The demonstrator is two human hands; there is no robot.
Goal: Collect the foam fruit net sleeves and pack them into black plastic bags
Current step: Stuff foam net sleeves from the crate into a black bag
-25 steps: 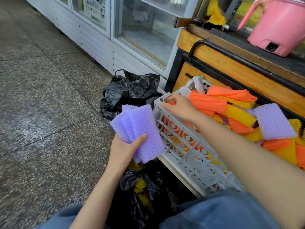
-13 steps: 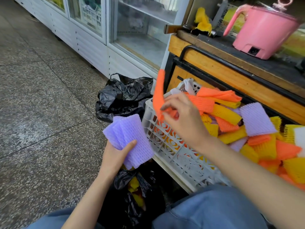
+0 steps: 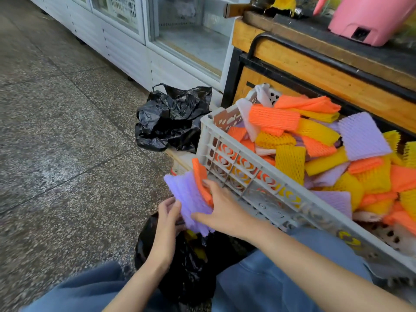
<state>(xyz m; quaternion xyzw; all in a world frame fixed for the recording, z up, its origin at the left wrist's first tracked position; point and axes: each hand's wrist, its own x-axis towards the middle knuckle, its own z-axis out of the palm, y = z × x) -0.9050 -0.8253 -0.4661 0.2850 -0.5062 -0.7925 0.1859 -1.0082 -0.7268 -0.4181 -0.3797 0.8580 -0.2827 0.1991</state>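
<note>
My left hand [image 3: 167, 218] holds a stack of purple foam net sleeves [image 3: 186, 197] from the left side. My right hand [image 3: 221, 210] presses an orange sleeve [image 3: 201, 179] against the right side of that stack, thumb across the purple foam. The stack hangs above an open black plastic bag [image 3: 186, 266] between my knees, with yellow sleeves inside. To the right, a grey plastic crate [image 3: 227, 152] is heaped with orange, yellow, purple and white sleeves.
A second crumpled black bag [image 3: 171, 118] lies on the terrazzo floor beside the crate. Behind stand white glass-door coolers [image 3: 139, 32] and a wooden counter [image 3: 315, 61] with a pink pot [image 3: 369, 16] on top.
My right hand drew an orange sleeve out of the crate, swung it left and down, and laid it against the purple stack in my left hand.
</note>
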